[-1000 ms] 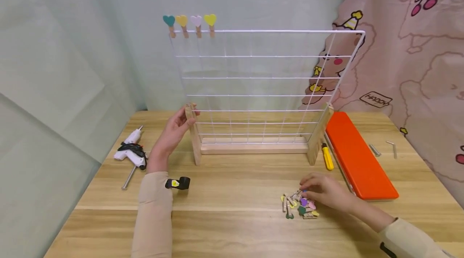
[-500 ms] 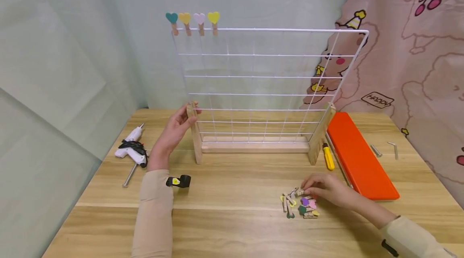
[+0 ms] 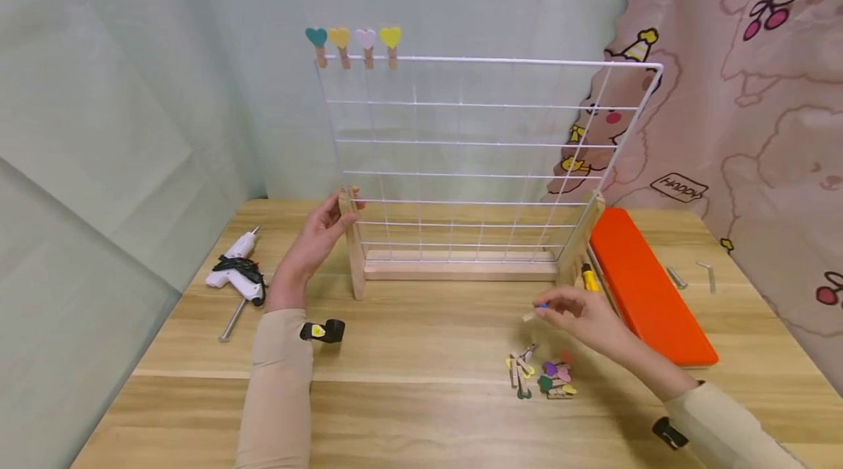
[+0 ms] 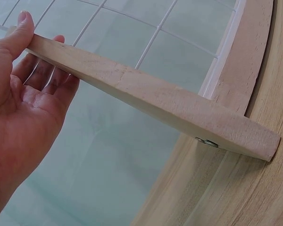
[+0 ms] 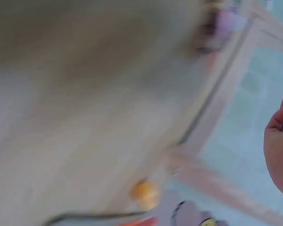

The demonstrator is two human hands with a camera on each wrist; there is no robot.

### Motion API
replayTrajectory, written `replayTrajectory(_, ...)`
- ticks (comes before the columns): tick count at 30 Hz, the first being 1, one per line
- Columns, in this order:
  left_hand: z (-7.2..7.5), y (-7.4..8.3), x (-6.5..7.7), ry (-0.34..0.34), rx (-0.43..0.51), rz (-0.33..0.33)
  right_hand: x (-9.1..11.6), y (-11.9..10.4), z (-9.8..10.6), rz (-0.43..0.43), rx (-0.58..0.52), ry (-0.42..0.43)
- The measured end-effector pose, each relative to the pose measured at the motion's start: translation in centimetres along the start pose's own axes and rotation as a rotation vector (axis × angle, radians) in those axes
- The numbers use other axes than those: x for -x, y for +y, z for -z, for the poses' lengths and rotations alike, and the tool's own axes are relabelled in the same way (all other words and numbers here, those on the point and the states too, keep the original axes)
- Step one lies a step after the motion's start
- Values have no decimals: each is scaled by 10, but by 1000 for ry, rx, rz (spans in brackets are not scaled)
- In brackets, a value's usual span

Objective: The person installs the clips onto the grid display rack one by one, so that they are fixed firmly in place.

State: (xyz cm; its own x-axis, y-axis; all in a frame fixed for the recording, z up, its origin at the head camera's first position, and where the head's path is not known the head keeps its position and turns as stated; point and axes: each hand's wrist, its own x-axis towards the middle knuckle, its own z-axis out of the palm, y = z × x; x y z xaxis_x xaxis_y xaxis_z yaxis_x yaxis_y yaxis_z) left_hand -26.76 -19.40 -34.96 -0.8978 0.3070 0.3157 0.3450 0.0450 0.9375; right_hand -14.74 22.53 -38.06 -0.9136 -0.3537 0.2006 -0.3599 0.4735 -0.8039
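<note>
A white wire grid (image 3: 461,143) stands upright in a wooden stand. My left hand (image 3: 315,238) grips the top of its left wooden upright (image 3: 356,264); in the left wrist view the thumb is on one side of this post (image 4: 132,84) and the fingers on the other. My right hand (image 3: 586,319) pinches a small wooden clothespin (image 3: 529,317) with a bit of blue at the fingertips, raised in front of the stand's right end. Clipped along the grid's top bar at the left are several heart clothespins (image 3: 366,48) in teal, orange-yellow, pale lilac and yellow.
Loose clothespins with coloured hearts (image 3: 521,374) lie in a pile below my right hand. A long red case (image 3: 652,286), a yellow-handled tool (image 3: 589,277), a bolt (image 3: 676,277) and a hex key (image 3: 707,275) lie at the right. At the left lies a white glue gun (image 3: 230,279).
My right hand has lifted a clothespin out of the pile and moved it up and slightly left, towards the stand. The left hand keeps its grip on the upright.
</note>
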Motion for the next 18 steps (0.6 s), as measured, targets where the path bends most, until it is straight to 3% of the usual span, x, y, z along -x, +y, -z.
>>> replayTrajectory(4,-1,-2,0,-6,0,0,-26,-31,0,0,-114,11)
replayTrajectory(11,0,-2,0,-5,-10,6,-87,-115,15,240,-60,-48)
replayTrajectory(14,1,-2,1,-3,-18,9,-113,-148,26,320,-57,-8)
replayTrajectory(18,1,-1,1,-2,-21,9,-136,-200,36,352,-110,99)
